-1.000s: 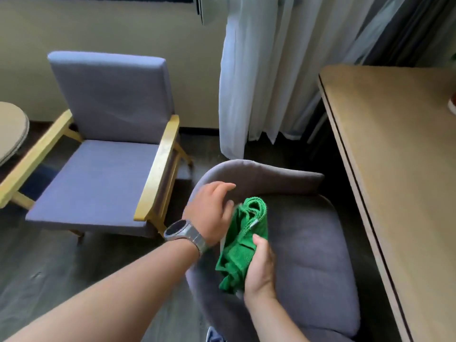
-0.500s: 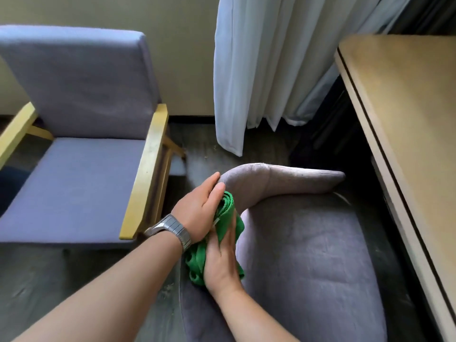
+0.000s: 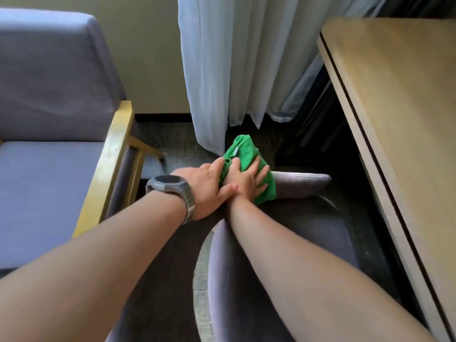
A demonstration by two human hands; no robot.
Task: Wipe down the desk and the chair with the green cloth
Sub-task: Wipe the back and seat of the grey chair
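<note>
While both our forearms stretch forward and meet over the chair (image 3: 302, 185), our right hand (image 3: 246, 180) lies palm-down on the green cloth (image 3: 243, 149), its fingers (image 3: 254, 166) straight and spread apart, pressing the cloth against the top edge of the grey backrest. The right arm runs in from the lower right, crossing above the seat cushion, with the wrist nearly straight.

Our left hand (image 3: 204, 186) comes in from the left and sits just beside the right one. Its thumb rests across the right wrist, and its fingers, fairly straight and held together, touch the cloth's near edge. A grey watch (image 3: 170, 185) sits on that wrist, face up.

We find the cloth bunched over the left end of the backrest, one folded corner with a small tag poking up beyond our fingertips towards the white curtain (image 3: 234, 70). The desk (image 3: 394, 107) stands to the right, well apart from the cloth, and a wooden-armed armchair (image 3: 49, 95) stands to the left.
</note>
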